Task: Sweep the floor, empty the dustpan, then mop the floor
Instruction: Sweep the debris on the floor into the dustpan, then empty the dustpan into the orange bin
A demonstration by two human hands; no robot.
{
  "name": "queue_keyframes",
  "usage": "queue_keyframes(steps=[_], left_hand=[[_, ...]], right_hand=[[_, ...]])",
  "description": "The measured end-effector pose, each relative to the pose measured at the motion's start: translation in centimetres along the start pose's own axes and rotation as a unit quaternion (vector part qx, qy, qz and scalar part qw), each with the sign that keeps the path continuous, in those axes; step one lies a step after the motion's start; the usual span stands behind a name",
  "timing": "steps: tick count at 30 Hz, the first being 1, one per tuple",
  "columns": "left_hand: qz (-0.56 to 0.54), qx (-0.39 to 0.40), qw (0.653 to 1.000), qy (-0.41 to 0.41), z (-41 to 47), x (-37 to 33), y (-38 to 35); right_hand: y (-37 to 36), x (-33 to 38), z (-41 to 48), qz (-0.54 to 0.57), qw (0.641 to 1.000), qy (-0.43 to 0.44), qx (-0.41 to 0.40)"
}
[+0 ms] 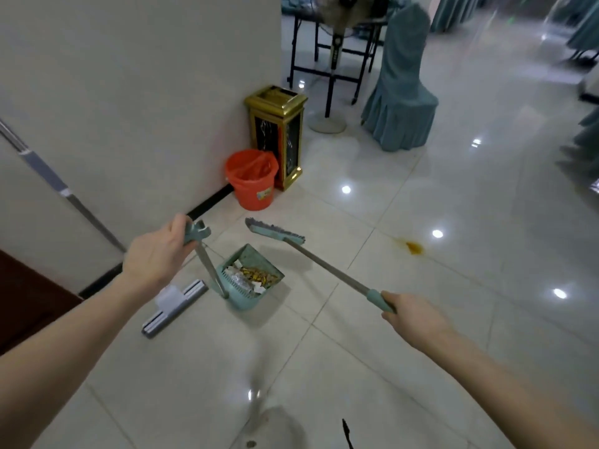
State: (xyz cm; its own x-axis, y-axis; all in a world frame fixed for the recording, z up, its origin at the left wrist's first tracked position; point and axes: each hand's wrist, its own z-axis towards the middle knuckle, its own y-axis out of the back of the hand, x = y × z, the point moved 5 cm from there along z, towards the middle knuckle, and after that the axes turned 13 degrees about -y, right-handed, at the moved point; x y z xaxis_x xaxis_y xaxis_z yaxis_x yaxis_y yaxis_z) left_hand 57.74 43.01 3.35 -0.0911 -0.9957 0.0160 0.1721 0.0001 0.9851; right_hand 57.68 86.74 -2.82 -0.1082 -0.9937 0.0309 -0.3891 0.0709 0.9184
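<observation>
While I am standing on the tiled floor [389, 367], I am gripping the top of the dustpan's [256, 257] long handle with my left hand [158, 251], fingers curling round the teal grip. The pan is hanging at the lower end of that handle, just ahead of me and left of centre. It is tilting with its mouth facing up and away from me, and it is holding litter [252, 275]: white scraps and yellowish bits. I cannot tell whether the pan is touching the tiles.

My right hand [411, 315] is closing round the teal grip of the broom [275, 230], and I am holding it low and stretching it out to the far left. Its head is sitting just beyond the pan, apart from it.

A mop [176, 307] is leaning against the wall [129, 92] on the left, its flat head resting on the floor just left of the pan. Farther along the wall an orange bucket [252, 179] is standing, touching or nearly touching a gold bin [278, 134] behind it. A brownish stain [414, 247] is showing on the tiles to the right of the broom head, well apart from it. Far off, a fan [327, 126] and a covered chair [400, 92] are standing beyond the bin.
</observation>
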Motion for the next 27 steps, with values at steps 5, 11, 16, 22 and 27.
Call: queue_keyframes(steps=[5, 11, 16, 22, 27], left_hand=[[0.018, 0.001, 1.0, 0.001, 9.5, 4.4, 1.5], [0.075, -0.034, 0.996, -0.016, 21.8, 7.2, 4.3], [0.123, -0.058, 0.99, -0.037, 32.4, 7.6, 5.2], [0.177, -0.048, 0.979, -0.093, 44.9, 5.4, 5.3], [0.219, -0.019, 0.967, -0.126, 54.0, 5.0, 3.1]], right_hand=[[5.4, 3.1, 7.6, -0.002, 0.999, 0.02, -0.036], [11.8, 5.8, 18.6, 0.007, 0.997, 0.065, -0.048], [17.2, 7.9, 29.6, -0.02, 0.992, 0.112, -0.061], [24.5, 8.2, 42.0, -0.045, 0.985, 0.15, -0.08], [28.5, 10.1, 48.7, -0.081, 0.978, 0.176, -0.072]])
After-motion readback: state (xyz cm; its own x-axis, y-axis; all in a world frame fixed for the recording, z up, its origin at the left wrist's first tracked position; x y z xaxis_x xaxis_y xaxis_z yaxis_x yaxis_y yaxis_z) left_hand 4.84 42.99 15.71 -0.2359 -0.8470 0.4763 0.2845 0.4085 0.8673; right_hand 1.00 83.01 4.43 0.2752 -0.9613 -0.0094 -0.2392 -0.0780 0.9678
